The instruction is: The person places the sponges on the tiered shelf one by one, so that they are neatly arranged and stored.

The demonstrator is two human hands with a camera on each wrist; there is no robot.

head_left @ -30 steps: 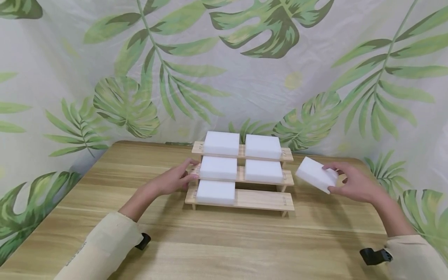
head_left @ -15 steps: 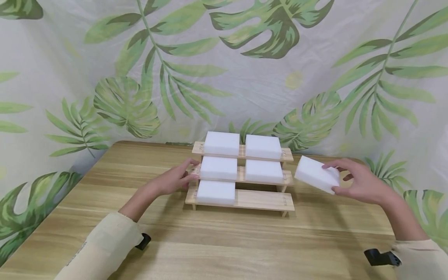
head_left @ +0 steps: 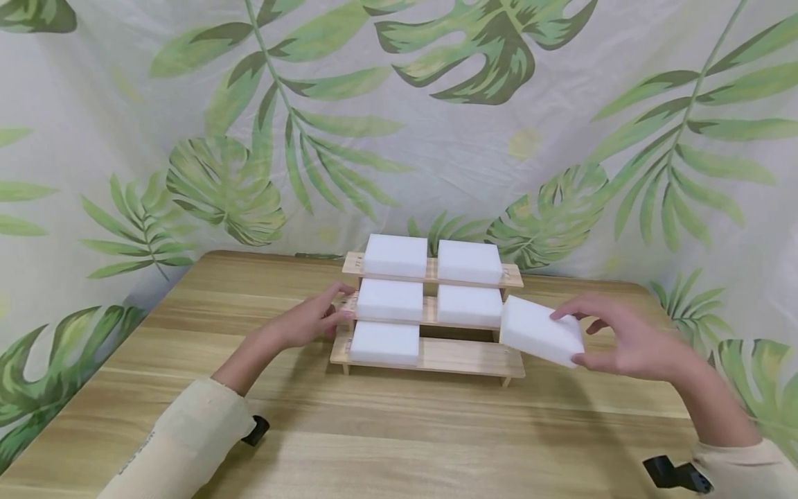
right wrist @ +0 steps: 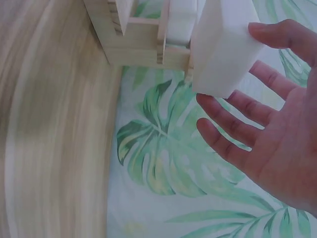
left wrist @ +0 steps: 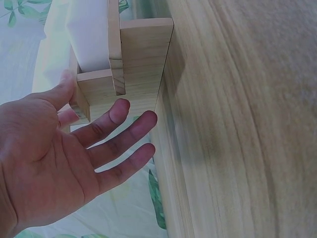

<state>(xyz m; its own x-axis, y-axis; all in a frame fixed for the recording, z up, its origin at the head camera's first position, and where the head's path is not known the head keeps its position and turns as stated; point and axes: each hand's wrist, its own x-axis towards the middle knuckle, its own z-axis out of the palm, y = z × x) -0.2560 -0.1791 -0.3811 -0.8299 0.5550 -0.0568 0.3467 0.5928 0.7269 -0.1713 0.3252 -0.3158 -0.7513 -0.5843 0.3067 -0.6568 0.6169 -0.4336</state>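
Observation:
A three-tier wooden step rack (head_left: 470, 353) stands on the table, with two white foam blocks on the top tier, two on the middle and one at the left of the bottom tier (head_left: 384, 343). My left hand (head_left: 308, 320) pinches the left end of the middle tier between thumb and index finger; its other fingers (left wrist: 126, 134) extend loosely in the left wrist view. A tilted white foam block (head_left: 541, 329) is held in the air by my right hand (head_left: 626, 339), thumb against fingers, at the rack's right end. The right wrist view shows this foam block (right wrist: 225, 49) close beside the rack.
The wood-grain table (head_left: 399, 430) reaches back to a leaf-patterned cloth (head_left: 436, 152). Bare board (head_left: 464, 351) shows on the right part of the bottom tier. Black wrist devices sit by both sleeves, the right one (head_left: 676, 475) near the lower right corner.
My right hand has carried the foam block left and a little toward me, from beside the rack to its right end. My left hand and the rack have stayed in place.

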